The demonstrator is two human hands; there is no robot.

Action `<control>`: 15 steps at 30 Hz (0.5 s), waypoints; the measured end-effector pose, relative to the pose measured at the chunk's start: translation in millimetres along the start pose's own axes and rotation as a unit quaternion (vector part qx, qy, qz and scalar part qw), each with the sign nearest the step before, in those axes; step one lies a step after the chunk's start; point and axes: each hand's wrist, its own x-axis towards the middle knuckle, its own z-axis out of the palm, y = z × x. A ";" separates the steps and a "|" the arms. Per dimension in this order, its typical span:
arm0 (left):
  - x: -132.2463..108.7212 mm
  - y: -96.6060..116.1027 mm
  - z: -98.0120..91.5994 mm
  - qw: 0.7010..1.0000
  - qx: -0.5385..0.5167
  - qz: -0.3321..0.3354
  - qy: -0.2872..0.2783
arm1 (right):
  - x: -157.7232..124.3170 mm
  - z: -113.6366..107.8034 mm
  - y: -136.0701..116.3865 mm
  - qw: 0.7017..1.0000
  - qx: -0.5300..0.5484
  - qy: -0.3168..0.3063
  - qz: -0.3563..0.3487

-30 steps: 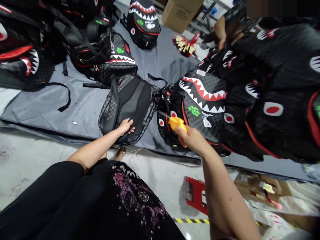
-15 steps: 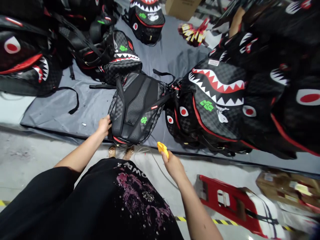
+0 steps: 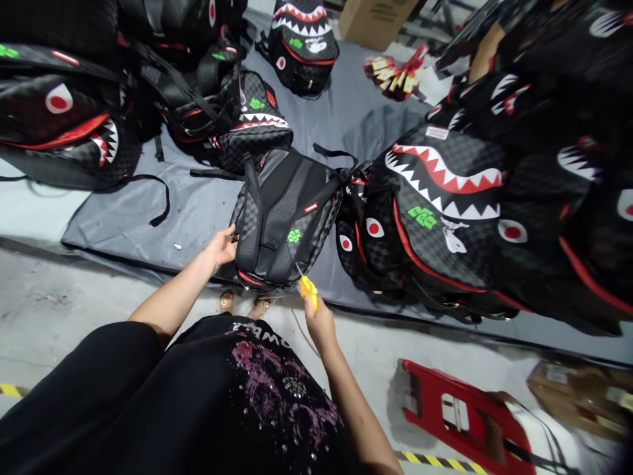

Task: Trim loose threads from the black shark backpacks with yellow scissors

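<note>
A black checkered backpack (image 3: 277, 224) lies with its padded back panel and straps facing up at the front edge of the covered table. At its left side is my left hand (image 3: 221, 251), thumb raised and the other fingers curled at the edge, partly hidden by the bag. My right hand (image 3: 319, 323) is closed round a yellow tool (image 3: 308, 292) with a thin metal tip. That tip points at the backpack's lower right corner; whether it touches cannot be made out. A thin cord hangs below my right hand.
Shark-mouth backpacks crowd the right (image 3: 440, 198) and left (image 3: 59, 119); one more backpack (image 3: 304, 46) stands at the back near a cardboard box (image 3: 376, 23). Red-and-yellow tags (image 3: 395, 72) lie beyond. A red hand truck (image 3: 455, 412) is on the floor. Another person's arm (image 3: 487, 53) shows far right.
My right hand has brought the yellow tool left, closer to the backpack's lower corner. My left hand has loosened slightly at the bag's side. The whole view has shifted a little.
</note>
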 end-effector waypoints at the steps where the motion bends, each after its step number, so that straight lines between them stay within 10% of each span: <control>1: 2.0 -3.7 0.0 1.000 -0.007 0.002 -0.016 | -4.3 1.3 4.1 0.999 -0.031 0.006 0.015; 8: 39.0 -29.3 8.4 0.975 -0.017 -0.110 -0.194 | 1.4 12.7 4.3 0.995 -0.095 0.011 0.018; 15: 40.6 -57.1 -7.0 0.949 0.036 -0.055 -0.309 | 37.7 29.8 -26.6 0.988 -0.065 0.108 -0.084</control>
